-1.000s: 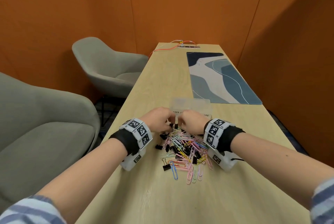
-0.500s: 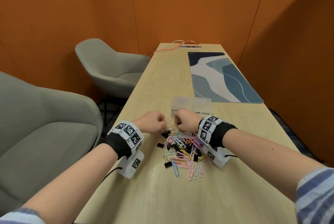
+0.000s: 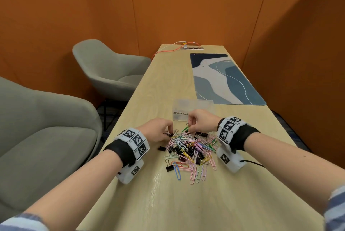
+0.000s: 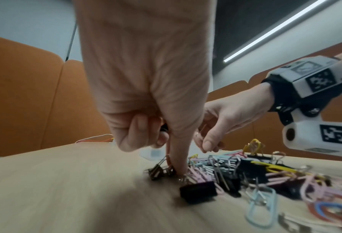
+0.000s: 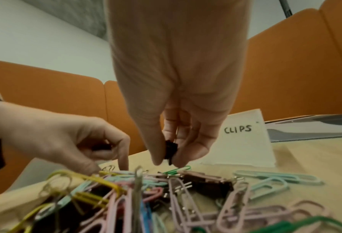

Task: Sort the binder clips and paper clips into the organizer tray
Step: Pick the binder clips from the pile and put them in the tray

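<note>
Right wrist view: the right hand (image 5: 174,100) pinches a small black binder clip (image 5: 170,151) between thumb and fingertips, just above the far edge of the pile (image 3: 192,148). The left hand (image 3: 158,132) has its fingers curled, with something dark held in them that may be a binder clip; I cannot tell. Its index finger (image 4: 177,159) points down into the pile's left edge. Coloured paper clips (image 5: 232,205) and black binder clips lie mixed on the tabletop (image 3: 168,202). The clear tray (image 3: 193,107), labelled, stands just beyond both hands. A blue mat (image 3: 224,79) lies farther back.
</note>
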{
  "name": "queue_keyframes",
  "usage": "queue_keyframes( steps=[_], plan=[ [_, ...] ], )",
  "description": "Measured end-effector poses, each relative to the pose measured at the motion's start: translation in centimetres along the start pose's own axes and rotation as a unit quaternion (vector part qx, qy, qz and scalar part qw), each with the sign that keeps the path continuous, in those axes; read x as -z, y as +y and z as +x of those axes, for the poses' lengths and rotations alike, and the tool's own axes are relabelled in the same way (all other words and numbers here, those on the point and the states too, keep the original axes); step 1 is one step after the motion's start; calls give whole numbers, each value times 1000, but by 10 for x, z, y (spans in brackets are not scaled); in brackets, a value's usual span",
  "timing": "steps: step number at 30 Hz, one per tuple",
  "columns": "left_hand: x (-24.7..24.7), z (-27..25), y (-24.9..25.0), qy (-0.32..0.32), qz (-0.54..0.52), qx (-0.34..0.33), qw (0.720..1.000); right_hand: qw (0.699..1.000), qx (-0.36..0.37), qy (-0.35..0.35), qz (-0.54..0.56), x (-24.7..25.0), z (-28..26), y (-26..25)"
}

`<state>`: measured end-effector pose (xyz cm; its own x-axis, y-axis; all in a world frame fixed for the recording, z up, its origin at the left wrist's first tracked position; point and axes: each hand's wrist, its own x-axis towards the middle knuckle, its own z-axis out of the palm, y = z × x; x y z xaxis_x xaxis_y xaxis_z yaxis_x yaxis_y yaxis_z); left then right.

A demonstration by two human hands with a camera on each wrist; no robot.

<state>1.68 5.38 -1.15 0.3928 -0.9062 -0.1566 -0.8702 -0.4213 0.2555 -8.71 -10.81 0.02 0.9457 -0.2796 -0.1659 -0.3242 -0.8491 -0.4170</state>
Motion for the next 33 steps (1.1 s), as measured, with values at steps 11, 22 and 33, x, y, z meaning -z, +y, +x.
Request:
queue_keyframes(
  steps=[11, 22, 33],
  plan=[
    [17, -7, -19, 30, -51, 32, 998, 988, 58, -63, -125, -2, 3, -9],
    [25, 13, -1, 61, -177, 65, 980, 996, 35, -77, -24, 1, 0, 4],
    [43, 75, 20, 157, -194, 108, 962, 960, -93, 75, 255, 43, 11, 15]
  ],
)
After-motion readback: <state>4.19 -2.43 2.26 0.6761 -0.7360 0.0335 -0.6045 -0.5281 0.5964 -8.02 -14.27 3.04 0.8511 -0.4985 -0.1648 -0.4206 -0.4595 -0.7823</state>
